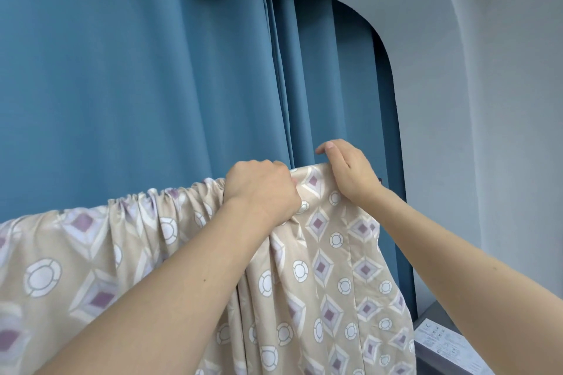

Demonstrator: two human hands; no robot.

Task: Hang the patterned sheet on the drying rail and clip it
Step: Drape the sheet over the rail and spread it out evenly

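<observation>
Two hands (265, 189) (347, 170) grip the bunched, beige diamond-patterned sheet (329, 268).

1. I read this as a room in a home, most likely a bedroom or a laundry corner.
2. Full-length blue curtains (137, 70) fill most of my view, hanging in soft pleats as over a window.
3. A plain white wall (487, 100) curves up into the ceiling on the right.
4. A beige bed sheet (320, 268) printed with diamonds and circles hangs gathered before the curtains, household laundry.
</observation>
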